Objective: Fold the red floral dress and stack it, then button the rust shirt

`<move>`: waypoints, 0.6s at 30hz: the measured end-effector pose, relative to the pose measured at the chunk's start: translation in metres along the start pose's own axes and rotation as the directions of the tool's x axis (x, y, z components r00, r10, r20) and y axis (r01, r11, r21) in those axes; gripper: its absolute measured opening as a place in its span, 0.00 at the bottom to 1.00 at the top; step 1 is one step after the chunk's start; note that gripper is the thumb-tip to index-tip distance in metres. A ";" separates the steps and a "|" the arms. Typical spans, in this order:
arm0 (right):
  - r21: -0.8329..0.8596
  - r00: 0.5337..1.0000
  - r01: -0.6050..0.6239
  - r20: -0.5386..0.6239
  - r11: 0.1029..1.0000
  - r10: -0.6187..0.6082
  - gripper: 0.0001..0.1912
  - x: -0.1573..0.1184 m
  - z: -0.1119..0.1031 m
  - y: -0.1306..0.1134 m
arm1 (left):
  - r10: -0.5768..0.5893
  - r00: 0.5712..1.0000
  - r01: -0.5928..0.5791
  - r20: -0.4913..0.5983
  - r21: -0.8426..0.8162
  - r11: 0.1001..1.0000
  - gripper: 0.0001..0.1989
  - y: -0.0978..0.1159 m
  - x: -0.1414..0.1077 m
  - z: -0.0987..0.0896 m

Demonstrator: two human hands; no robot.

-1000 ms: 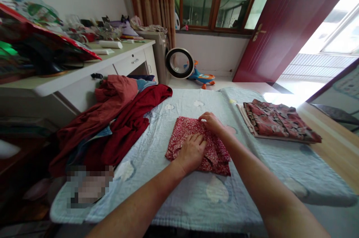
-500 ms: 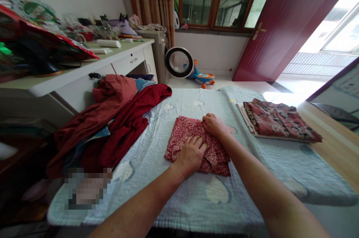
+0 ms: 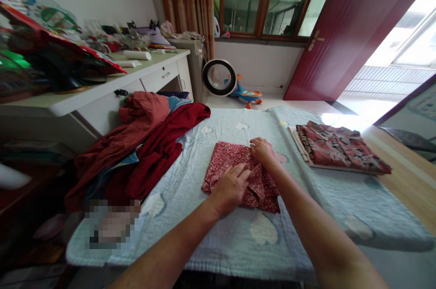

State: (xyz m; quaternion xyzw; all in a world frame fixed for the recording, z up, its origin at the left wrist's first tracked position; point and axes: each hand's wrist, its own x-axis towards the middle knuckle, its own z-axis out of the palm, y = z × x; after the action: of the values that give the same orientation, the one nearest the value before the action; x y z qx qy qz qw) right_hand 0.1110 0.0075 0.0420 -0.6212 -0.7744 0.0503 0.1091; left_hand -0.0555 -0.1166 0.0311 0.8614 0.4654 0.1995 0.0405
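Note:
A folded red garment (image 3: pixel 230 155) with a small white print lies on the light blue quilted cover, its near part wrinkled. Across its middle rests my left hand (image 3: pixel 231 187), palm down, fingers stretched out on the cloth. My right hand (image 3: pixel 263 150) is at the garment's far right edge. Its fingers are curled and seem to pinch the fabric there, though the fingertips are partly hidden. Off to the right is a stack of folded clothes (image 3: pixel 340 146), topped by a pink and dark floral piece.
Unfolded dark red (image 3: pixel 153 162) and rust-coloured (image 3: pixel 146 107) clothes are heaped on the left of the quilted cover (image 3: pixel 221 252). Beyond them stands a white desk (image 3: pixel 160 73) crowded with things. A washing machine's round door (image 3: pixel 220 77) hangs open near a blue and orange ride-on toy (image 3: pixel 248 95).
My right hand has shifted slightly along the garment's far edge. My left hand stays on the cloth with little movement. The camera view has shifted a little.

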 end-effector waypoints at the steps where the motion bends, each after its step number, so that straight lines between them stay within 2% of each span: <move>1: 0.017 0.999 0.012 -0.034 1.000 -0.012 0.18 -0.006 0.000 -0.002 | -0.036 0.999 0.036 -0.017 0.005 0.999 0.19 -0.003 -0.001 -0.001; 3: 0.056 0.994 0.094 -0.069 0.994 -0.090 0.19 -0.019 0.002 -0.007 | -0.112 0.993 0.113 -0.029 0.036 0.993 0.22 -0.010 -0.005 0.000; 6: 0.100 0.977 0.214 -0.027 0.972 -0.212 0.21 -0.034 0.012 -0.010 | -0.176 0.984 0.174 0.027 0.077 0.982 0.27 -0.018 -0.011 0.006; 9: 0.134 0.990 0.143 -0.014 0.981 -0.142 0.19 -0.037 0.015 -0.002 | -0.194 0.977 0.187 0.085 0.087 0.979 0.28 -0.021 -0.016 0.010; 12: 0.211 0.989 0.024 -0.146 0.977 0.007 0.18 -0.039 0.003 0.009 | -0.230 0.970 0.224 0.085 0.076 0.972 0.29 -0.021 -0.019 0.006; 14: 0.287 0.960 0.030 -0.276 0.958 0.053 0.17 -0.048 -0.011 0.008 | -0.261 0.963 0.257 0.061 0.063 0.964 0.29 -0.023 -0.021 0.000; 16: 0.331 0.929 0.115 -0.369 0.937 0.016 0.16 -0.064 -0.020 -0.001 | -0.277 0.960 0.276 0.025 0.053 0.960 0.28 -0.025 -0.024 -0.005; 18: 0.332 0.920 0.220 -0.383 0.917 -0.083 0.16 -0.082 -0.020 -0.015 | -0.255 0.967 0.255 0.007 0.044 0.966 0.27 -0.027 -0.027 -0.007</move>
State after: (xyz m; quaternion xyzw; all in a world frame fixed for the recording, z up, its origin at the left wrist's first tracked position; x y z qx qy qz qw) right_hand 0.1180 -0.0768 0.0558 -0.5253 -0.7642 0.0710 0.3675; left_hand -0.0921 -0.1244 0.0222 0.7963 0.5762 0.1771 0.0504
